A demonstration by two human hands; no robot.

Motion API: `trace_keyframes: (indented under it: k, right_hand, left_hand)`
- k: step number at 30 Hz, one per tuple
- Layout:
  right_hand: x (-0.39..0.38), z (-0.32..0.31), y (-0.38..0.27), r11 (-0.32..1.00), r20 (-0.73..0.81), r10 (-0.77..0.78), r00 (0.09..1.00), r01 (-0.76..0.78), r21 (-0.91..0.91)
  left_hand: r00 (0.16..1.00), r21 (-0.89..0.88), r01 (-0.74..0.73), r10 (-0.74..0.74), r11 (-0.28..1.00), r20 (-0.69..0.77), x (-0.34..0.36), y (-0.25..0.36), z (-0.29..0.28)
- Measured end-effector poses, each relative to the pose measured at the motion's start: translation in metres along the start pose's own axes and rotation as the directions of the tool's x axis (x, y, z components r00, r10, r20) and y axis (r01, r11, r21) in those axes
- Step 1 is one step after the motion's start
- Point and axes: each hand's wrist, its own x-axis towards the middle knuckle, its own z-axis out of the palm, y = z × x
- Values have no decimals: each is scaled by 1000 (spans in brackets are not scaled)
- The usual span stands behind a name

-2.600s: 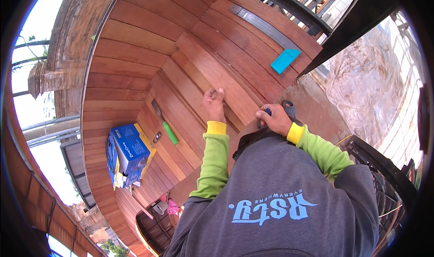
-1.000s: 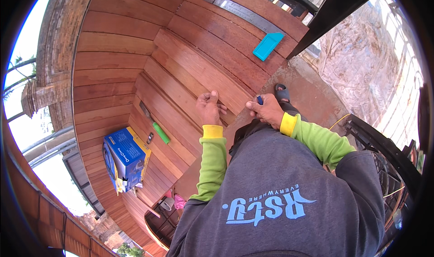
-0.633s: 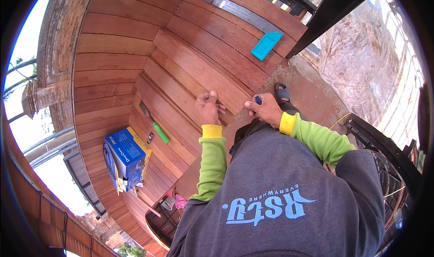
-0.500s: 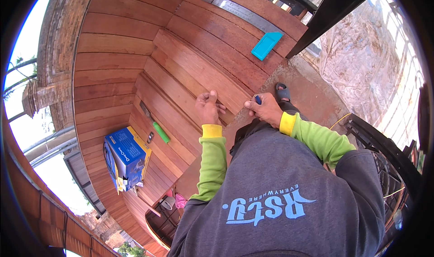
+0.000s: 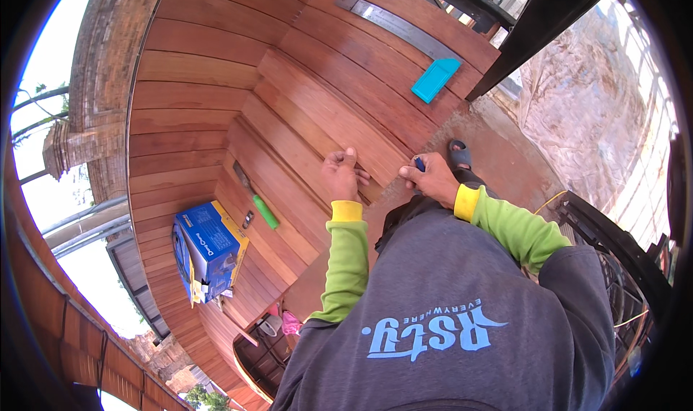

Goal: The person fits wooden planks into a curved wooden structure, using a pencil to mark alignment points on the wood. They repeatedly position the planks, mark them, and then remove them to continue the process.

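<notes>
My left hand (image 5: 343,178), palm up, has its fingers loosely bent and apart beside the lower end of a loose-looking wooden board (image 5: 328,122). My right hand (image 5: 435,180) grips a small dark blue object (image 5: 419,164) at the board's end, its thumb pointing left; the object is too small to name surely. Above, a square with a turquoise handle (image 5: 434,80) and long metal blade (image 5: 404,33) lies on the planks. Left of my hands lie a green-handled tool (image 5: 266,212) with a flat metal blade and a small dark object (image 5: 248,219).
A blue and yellow box (image 5: 206,248) sits at the left on the planks. At the right are a black metal post (image 5: 541,42), a crumpled pale sheet (image 5: 577,100) and a black frame (image 5: 610,245). My foot in a grey sandal (image 5: 460,153) stands on a rusty-brown floor (image 5: 512,165).
The view has shifted slightly. Since the earliest frame my left hand has lowered a little relative to the board. My right hand still grips the blue object, with little change in the last second.
</notes>
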Motion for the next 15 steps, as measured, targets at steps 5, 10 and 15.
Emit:
trace_keyframes:
  k: [5,10,15]
  right_hand:
    - [1,-1,-1,1000,12,17,1000,-17,4]
    - [0,-2,-4,1000,26,-1,1000,1,3]
    - [-1,-3,-8,1000,42,2,999,-3,7]
  left_hand:
    - [999,-20,-35,36,999,8,-3,0,1]
    - [999,-23,-47,47,999,16,-4,0,1]
    - [999,-33,-43,44,999,11,-4,0,0]
